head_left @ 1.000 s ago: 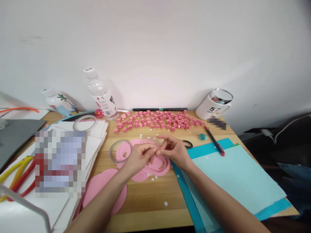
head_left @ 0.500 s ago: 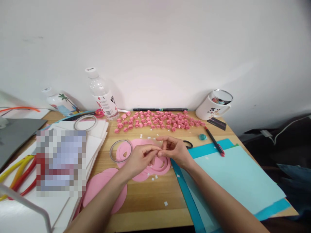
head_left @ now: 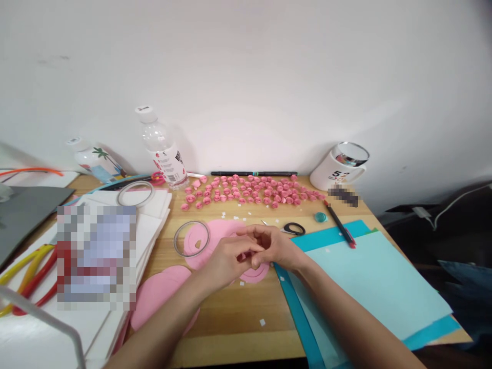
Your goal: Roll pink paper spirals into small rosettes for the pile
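My left hand [head_left: 226, 261] and my right hand [head_left: 274, 245] meet over the middle of the wooden table [head_left: 238, 307], fingers curled and pinched together around a small pink paper piece [head_left: 243, 256] that is mostly hidden. Under them lie pink paper discs cut in spirals [head_left: 219, 233]. A clear tape ring [head_left: 191, 239] rests on the pink paper just left of my left hand. Several small rolled pink paper roses [head_left: 249, 190] are spread in rows at the back of the table. Black-handled scissors [head_left: 292, 228] lie just behind my right hand.
Light blue and teal paper sheets [head_left: 369, 282] cover the right side. A white mug [head_left: 338, 169], red pen [head_left: 340, 223], water bottle [head_left: 161, 148] and black marker [head_left: 253, 173] stand at the back. White foam sheets [head_left: 154, 215] and coloured tubes [head_left: 26, 277] fill the left.
Both hands have drawn slightly nearer me and lower, closing tighter together over the pink spiral. The scissors behind the right hand now show in full.
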Demonstrator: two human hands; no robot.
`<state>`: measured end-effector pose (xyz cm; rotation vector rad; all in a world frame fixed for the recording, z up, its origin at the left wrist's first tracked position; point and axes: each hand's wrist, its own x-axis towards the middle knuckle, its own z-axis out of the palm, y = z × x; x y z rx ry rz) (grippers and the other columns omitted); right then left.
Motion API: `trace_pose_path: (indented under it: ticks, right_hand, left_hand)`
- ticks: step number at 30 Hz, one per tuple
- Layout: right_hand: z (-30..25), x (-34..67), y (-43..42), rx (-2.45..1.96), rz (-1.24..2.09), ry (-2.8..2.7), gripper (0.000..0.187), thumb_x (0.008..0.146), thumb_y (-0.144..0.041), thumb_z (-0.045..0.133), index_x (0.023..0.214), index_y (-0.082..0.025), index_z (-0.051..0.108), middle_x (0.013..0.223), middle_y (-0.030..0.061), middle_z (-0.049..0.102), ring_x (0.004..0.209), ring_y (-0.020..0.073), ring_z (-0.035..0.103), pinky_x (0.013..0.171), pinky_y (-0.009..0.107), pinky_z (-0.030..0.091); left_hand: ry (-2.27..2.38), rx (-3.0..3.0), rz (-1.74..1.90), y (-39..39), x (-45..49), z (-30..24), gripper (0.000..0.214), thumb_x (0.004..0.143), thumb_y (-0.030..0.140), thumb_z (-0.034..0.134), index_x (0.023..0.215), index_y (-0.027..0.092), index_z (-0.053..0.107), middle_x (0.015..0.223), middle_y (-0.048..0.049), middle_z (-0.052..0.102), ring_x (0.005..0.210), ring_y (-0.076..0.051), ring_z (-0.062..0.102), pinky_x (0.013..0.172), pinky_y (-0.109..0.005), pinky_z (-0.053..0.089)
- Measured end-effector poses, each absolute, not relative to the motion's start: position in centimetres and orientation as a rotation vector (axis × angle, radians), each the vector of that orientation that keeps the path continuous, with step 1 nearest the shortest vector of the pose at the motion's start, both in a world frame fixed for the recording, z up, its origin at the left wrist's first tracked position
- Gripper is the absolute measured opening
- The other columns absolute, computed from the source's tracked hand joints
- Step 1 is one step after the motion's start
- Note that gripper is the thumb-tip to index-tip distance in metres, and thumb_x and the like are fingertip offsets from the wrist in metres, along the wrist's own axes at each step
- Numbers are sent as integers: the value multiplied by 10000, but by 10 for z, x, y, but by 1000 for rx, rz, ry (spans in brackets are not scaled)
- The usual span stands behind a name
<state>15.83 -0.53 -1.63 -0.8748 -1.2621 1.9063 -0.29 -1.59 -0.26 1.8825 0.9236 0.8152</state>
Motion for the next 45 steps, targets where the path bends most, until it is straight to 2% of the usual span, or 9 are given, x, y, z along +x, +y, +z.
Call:
trace_pose_path:
  ticks: [4, 7, 12, 15, 20, 25, 31, 37, 45]
  right_hand:
    - [-15, 160, -6, -829, 1979, -1328, 672, 472, -179, 822, 1109, -205, 609, 928, 38, 663, 850, 184, 618, 737, 290, 500]
    - [-16, 159, -6, -856, 1946, -1341, 694, 461, -192, 826, 1117, -211, 603, 900, 31, 660, 822, 182, 616, 701, 284, 502]
    - [-15, 158, -5, -921, 1669, -1261, 487, 546, -224, 800, 1011, -221, 652, 791, -3, 582, 669, 118, 556, 597, 229, 464]
    - [-15, 157, -4, -942, 1530, -1219, 347, 600, -276, 773, 925, -221, 667, 803, 6, 573, 692, 130, 548, 612, 251, 474]
    - [-16, 153, -5, -978, 1414, -1188, 196, 635, -261, 754, 775, -206, 629, 777, 7, 594, 702, 135, 569, 634, 258, 490]
    - [-14, 151, -6, -980, 1500, -1156, 228, 621, -255, 767, 780, -203, 612, 748, -6, 624, 642, 128, 605, 637, 270, 505]
    - [-15, 151, -5, -967, 1533, -1071, 256, 595, -230, 786, 787, -190, 621, 688, -12, 650, 635, 124, 623, 660, 262, 512]
    - [-17, 154, -3, -974, 1608, -1047, 283, 561, -242, 804, 798, -189, 658, 686, -7, 683, 617, 129, 633, 643, 262, 514]
    - [-17, 156, -3, -1043, 1582, -1141, 203, 636, -286, 759, 805, -188, 705, 715, 18, 703, 635, 131, 629, 644, 258, 492]
  left_hand:
    - [885, 1881, 918, -19, 0, -6, 166, 793, 259, 568, 720, 202, 706, 713, -42, 714, 647, -145, 626, 622, -252, 488]
    - [900, 1833, 952, -20, 2, -6, 202, 809, 260, 540, 714, 203, 708, 724, -47, 718, 662, -154, 642, 638, -264, 502]
    - [948, 1744, 991, -16, -2, 1, 175, 803, 218, 547, 722, 191, 699, 745, -43, 706, 708, -159, 634, 690, -274, 498]
    - [1009, 1680, 965, -13, -4, 3, 195, 818, 173, 510, 742, 182, 690, 685, -29, 661, 636, -130, 596, 616, -235, 479]
    - [1018, 1627, 1046, -12, -3, 3, 228, 826, 192, 485, 735, 177, 693, 804, -50, 547, 651, -116, 521, 489, -191, 436]
    - [994, 1642, 1096, -12, -2, 2, 258, 833, 174, 459, 867, 219, 712, 779, -29, 497, 637, -103, 498, 484, -185, 445]
    - [1000, 1705, 1093, -10, -2, 2, 230, 817, 146, 501, 902, 211, 705, 769, -22, 525, 577, -80, 496, 469, -177, 429]
    - [1037, 1770, 1048, -10, -3, -2, 235, 817, 133, 502, 976, 209, 658, 865, -38, 584, 692, -103, 559, 550, -191, 458]
    - [1196, 1506, 1008, -10, -2, -2, 24, 741, 145, 578, 748, 164, 564, 694, 20, 585, 532, -76, 537, 478, -179, 441]
